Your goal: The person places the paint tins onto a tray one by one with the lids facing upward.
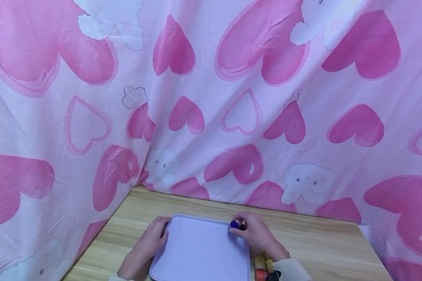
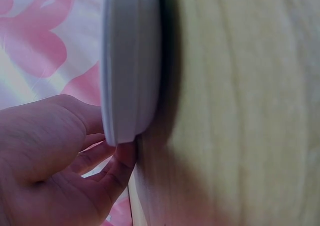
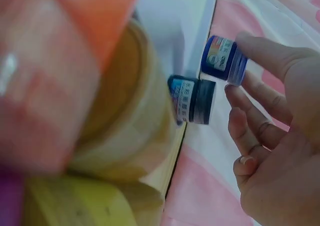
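Observation:
A pale lavender tray (image 1: 200, 249) lies on the wooden table. My left hand (image 1: 152, 238) grips its left rim, and the left wrist view shows fingers on both sides of the tray's edge (image 2: 131, 65). At the far right corner, my right hand (image 1: 254, 233) pinches a small blue paint jar (image 1: 234, 225) between thumb and fingers. In the right wrist view this jar (image 3: 220, 58) has a printed label and a clear cap end. Close beside it is a dark paint jar (image 3: 192, 99), apart from the fingertips of my right hand (image 3: 280, 116).
Right of the tray, under my right forearm, stand several more jars, including a yellow one (image 1: 260, 263), an orange-red one (image 1: 260, 275) and a black one (image 1: 275, 276). A pink heart-patterned cloth (image 1: 186, 156) hangs behind and to the left of the table (image 1: 323, 242).

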`<state>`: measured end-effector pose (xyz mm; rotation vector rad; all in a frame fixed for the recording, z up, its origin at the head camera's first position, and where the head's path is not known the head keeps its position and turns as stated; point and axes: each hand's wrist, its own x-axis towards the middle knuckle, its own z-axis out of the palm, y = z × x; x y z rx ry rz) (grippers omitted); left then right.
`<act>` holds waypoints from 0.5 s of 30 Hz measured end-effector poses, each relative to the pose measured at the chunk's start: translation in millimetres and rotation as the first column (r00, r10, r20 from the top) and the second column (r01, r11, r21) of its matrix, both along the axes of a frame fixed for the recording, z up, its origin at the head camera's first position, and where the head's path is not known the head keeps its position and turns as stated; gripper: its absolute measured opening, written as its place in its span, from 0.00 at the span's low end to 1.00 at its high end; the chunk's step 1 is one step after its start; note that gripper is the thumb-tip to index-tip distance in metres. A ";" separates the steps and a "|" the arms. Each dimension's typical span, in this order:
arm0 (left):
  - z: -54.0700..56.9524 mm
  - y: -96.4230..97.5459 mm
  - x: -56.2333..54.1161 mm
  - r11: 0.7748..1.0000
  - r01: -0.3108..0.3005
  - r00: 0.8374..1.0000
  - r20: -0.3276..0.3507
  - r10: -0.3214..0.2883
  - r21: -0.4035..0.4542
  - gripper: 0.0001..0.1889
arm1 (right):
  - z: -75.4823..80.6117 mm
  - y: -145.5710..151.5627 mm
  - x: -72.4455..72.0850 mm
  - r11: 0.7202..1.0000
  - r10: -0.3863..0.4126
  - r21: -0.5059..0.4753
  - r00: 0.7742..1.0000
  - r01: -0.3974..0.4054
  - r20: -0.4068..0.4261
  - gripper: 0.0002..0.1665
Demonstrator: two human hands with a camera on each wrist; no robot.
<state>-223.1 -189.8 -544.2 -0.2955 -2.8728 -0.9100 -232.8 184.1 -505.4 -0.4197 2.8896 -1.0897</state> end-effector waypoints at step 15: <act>-4.9 -0.8 -0.1 1.000 0.009 0.999 -0.042 -0.009 -0.001 0.22 | -9.6 -13.7 -11.0 0.976 -0.025 0.209 0.989 0.055 -0.147 0.17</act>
